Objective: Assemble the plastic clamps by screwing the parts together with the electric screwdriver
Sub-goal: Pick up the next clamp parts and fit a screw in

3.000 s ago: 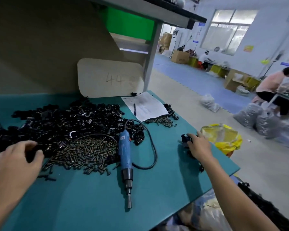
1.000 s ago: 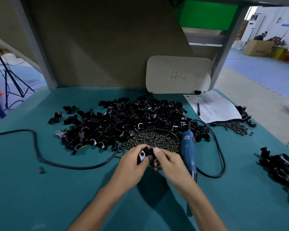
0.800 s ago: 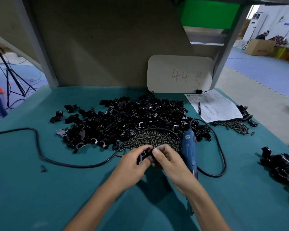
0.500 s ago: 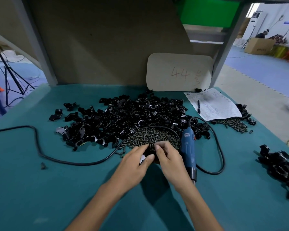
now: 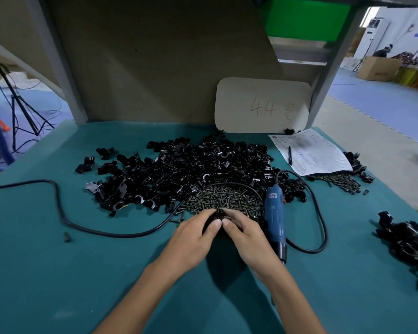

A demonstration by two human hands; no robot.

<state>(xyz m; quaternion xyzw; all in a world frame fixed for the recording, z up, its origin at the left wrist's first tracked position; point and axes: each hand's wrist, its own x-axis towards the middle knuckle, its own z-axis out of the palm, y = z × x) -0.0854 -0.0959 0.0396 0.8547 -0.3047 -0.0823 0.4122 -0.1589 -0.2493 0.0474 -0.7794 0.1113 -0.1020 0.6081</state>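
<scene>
My left hand (image 5: 195, 233) and my right hand (image 5: 245, 233) meet at the near edge of the screw heap (image 5: 223, 201), thumbs touching. Together they hold a black plastic clamp (image 5: 218, 214), mostly hidden under the fingers. A big pile of loose black clamp parts (image 5: 191, 169) lies behind the screws. The blue electric screwdriver (image 5: 274, 215) lies on the teal table (image 5: 58, 273) just right of my right hand, tip toward me, nobody holding it.
The screwdriver's black cable (image 5: 82, 227) loops across the table to the left edge. Assembled black clamps (image 5: 410, 247) lie at the right edge. A paper sheet with a pen (image 5: 309, 153), a second small screw heap (image 5: 340, 180) and a cardboard sign (image 5: 261, 104) stand at the back right.
Three seconds ago my hands were wide apart at the left pile and the right edge. They have come together on one clamp and have shifted slightly forward onto the screw heap.
</scene>
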